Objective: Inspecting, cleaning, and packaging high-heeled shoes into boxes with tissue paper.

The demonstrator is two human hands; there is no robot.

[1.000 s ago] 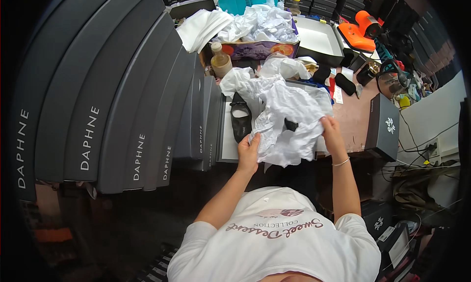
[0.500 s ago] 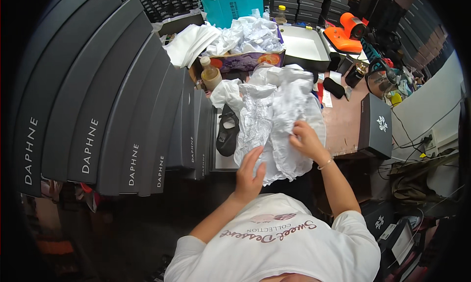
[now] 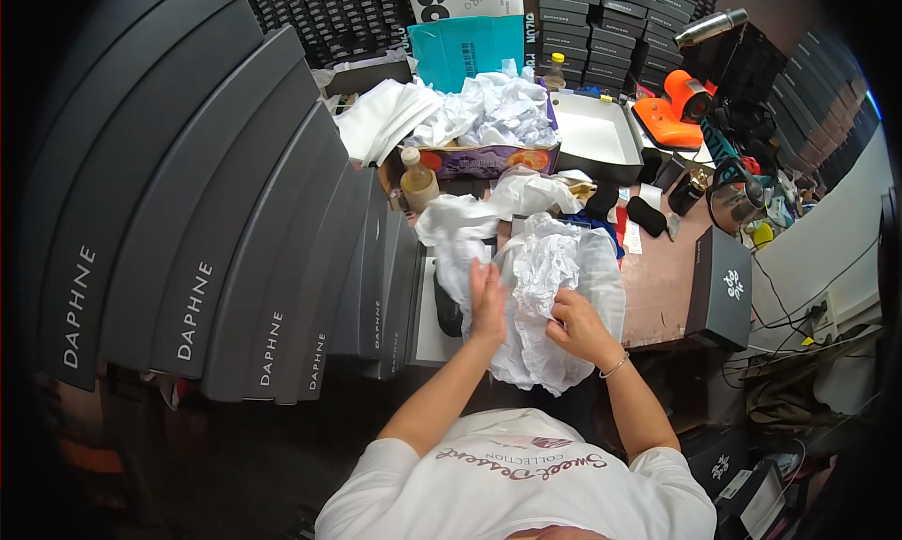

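Observation:
A crumpled sheet of white tissue paper (image 3: 536,258) lies in front of me at the table's near edge. My right hand (image 3: 581,329) is closed, its curled fingers pinching this sheet on its right side. To its left, my left hand (image 3: 487,310) is raised with fingers stretched out and slightly blurred. Its fingertips are beside a second loose white paper (image 3: 458,230). Under that paper, a black shoe (image 3: 448,310) shows in part, inside an open shoe box (image 3: 427,350). Whether the left fingers touch the second paper is hard to see.
Stacked dark shoe boxes (image 3: 207,221) rise on the left. Behind the papers stand a bottle (image 3: 418,181), a purple carton (image 3: 479,162) full of crumpled paper and an open white-lined box (image 3: 592,131). An orange device (image 3: 672,122) and a closed dark box (image 3: 722,291) are at the right.
The left part of the paper has moved away to the upper left, over the shoe. My left hand has moved up; my right hand has shifted slightly toward me.

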